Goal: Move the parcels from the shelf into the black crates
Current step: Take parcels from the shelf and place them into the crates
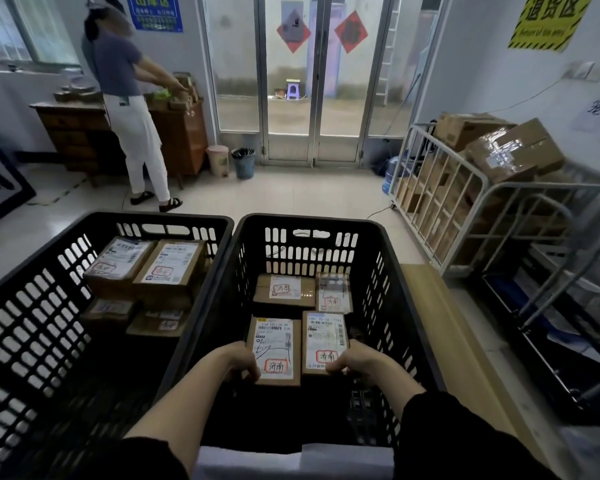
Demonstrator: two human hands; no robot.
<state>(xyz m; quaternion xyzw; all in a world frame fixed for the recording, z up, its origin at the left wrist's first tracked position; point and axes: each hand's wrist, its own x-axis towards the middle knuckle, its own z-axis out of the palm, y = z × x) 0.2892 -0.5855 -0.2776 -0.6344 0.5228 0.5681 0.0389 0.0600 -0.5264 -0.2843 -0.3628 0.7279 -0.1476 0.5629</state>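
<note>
Inside the right black slotted plastic crate (388,271), two labelled brown cardboard parcels (276,349) (324,342) are gripped side by side: left hand (241,363) fingers closed on one, right hand (352,363) on the other.

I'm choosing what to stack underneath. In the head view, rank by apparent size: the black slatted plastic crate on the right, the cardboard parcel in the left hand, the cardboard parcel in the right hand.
1. Black slatted plastic crate on the right, clearly largest.
2. The cardboard parcel in the left hand and the cardboard parcel in the right hand look near alike; I won't rank them.
</note>
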